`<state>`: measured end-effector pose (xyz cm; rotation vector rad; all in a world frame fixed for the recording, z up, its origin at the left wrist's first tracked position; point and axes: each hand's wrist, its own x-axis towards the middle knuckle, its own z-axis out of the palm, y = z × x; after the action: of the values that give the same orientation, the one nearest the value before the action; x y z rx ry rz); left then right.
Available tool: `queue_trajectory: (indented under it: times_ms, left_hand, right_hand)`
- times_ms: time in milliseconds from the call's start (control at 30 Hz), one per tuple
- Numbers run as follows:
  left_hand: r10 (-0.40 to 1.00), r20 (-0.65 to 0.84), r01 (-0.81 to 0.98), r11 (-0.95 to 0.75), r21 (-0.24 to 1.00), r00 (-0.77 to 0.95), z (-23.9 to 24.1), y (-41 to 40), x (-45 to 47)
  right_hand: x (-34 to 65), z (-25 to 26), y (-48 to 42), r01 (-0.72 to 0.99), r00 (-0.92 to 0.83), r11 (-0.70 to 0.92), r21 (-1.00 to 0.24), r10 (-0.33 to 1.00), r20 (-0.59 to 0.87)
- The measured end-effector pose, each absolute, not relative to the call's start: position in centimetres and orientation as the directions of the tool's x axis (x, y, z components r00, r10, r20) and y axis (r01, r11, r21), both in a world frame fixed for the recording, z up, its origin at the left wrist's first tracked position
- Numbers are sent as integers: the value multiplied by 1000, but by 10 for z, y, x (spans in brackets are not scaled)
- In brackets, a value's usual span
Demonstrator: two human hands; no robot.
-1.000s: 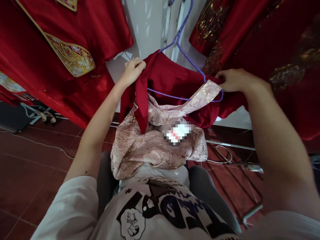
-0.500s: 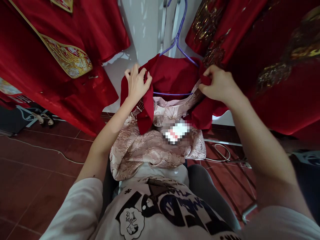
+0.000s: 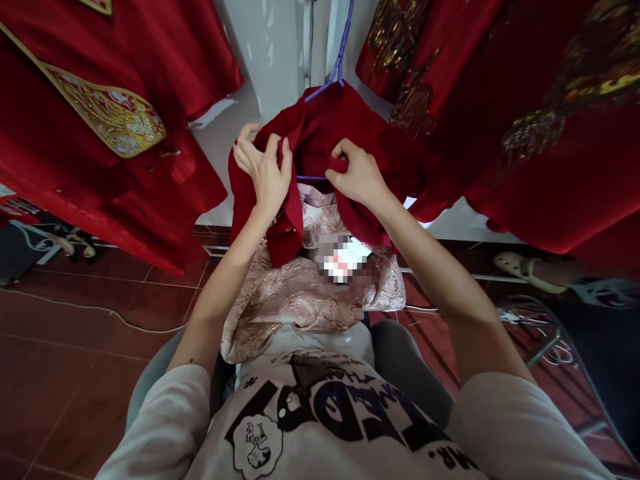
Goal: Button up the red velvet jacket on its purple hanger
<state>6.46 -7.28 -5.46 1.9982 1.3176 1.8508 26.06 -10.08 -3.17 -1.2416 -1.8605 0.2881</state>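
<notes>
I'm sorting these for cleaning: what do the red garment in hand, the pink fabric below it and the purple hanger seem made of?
Red garment: probably matte woven cloth; soft folds, little shine. Pink fabric: perhaps glossy brocade; gleaming floral pattern, crisp creases. Purple hanger: perhaps smooth coated wire; thin, evenly coloured, core hidden.

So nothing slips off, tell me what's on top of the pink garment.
A lit phone lies on the pink garment, and the held red garment overlaps its top. Cloth beneath both is hidden.

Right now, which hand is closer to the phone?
Right. The right hand is just beyond the phone; the left hand is beyond it too, but farther to the left.
</notes>
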Motion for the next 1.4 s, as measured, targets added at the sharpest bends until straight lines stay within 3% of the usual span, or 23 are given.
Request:
queue_trajectory:
  times_ms: [100, 300, 467, 700, 833, 967, 1400]
  left_hand:
    - [626, 766, 459, -644, 612, -144, -56, -84, 85]
    - [637, 766, 418, -719, 555, 79, -41, -102, 119]
    - [676, 736, 333, -700, 632, 23, -54, -106, 109]
    - [635, 771, 328, -721, 611, -40, -100, -113, 103]
    - [659, 743, 231, -710, 665, -114, -107, -119, 105]
    - [693, 717, 229, -688, 689, -74, -102, -125, 105]
    - [645, 756, 376, -731, 570, 109, -84, -137, 97]
  right_hand:
    - [262, -33, -112, 638, -154, 476, -606, 849, 505]
    - [261, -24, -124, 556, -266, 546, -626, 831, 489]
    - [266, -31, -123, 432, -273, 518, -738, 855, 441]
    - [263, -52, -130, 207, -291, 492, -846, 856, 426]
    - [266, -56, -138, 244, -208, 539, -806, 841, 499]
    - [268, -54, -145, 301, -187, 562, -771, 827, 530]
    - [274, -54, -150, 306, -89, 660, -686, 737, 670]
